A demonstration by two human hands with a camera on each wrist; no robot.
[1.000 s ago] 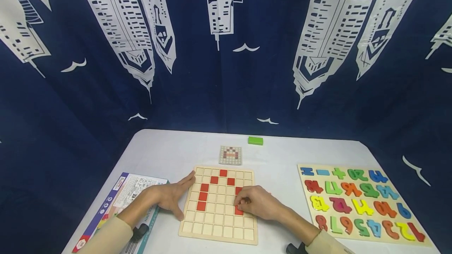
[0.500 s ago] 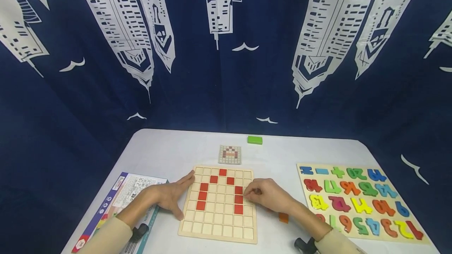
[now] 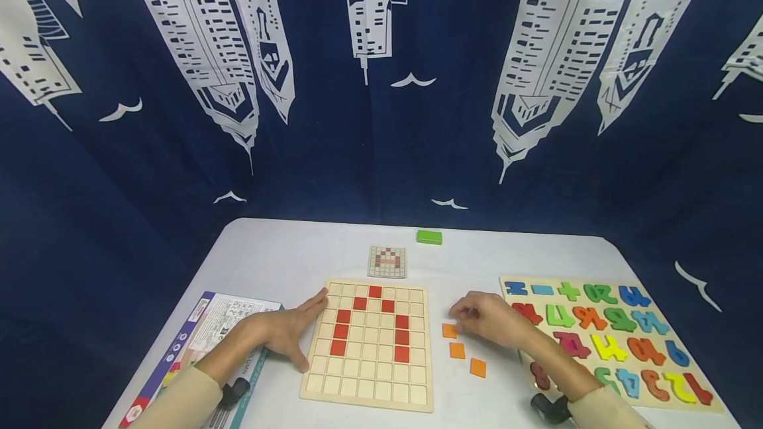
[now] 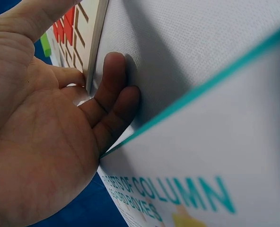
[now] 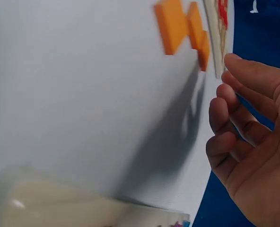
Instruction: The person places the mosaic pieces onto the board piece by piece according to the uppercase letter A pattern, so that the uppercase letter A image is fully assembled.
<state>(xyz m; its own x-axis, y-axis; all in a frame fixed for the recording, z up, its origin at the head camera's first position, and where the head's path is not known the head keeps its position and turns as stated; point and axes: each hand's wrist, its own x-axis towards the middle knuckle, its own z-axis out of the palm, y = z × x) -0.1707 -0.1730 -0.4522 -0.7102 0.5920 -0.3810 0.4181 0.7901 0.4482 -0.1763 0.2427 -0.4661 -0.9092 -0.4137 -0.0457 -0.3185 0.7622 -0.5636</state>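
Note:
A wooden grid board (image 3: 366, 405) lies mid-table, with several red tiles (image 3: 402, 337) forming a peaked outline in its cells. At its left edge rests my left hand (image 3: 286, 335), thumb and fingers spread; the left wrist view shows its palm (image 4: 40, 127) with nothing held. To the board's right, my right hand (image 3: 491, 318) hovers by the farthest of three orange tiles (image 3: 457, 350). Its fingers are loosely bent, and in the right wrist view a gap separates the fingers (image 5: 220, 111) from the orange tiles (image 5: 170, 26).
Beyond the board lie a small pattern card (image 3: 387, 261) and a green block (image 3: 429, 237). A printed box (image 3: 229, 313) is under my left forearm. On the right, beneath my right forearm, is a wooden board (image 3: 554, 281) of coloured letters and numbers.
My right hand has left the red tiles on the board and moved right to the orange tiles, which are now uncovered. My left hand stays at the board's edge.

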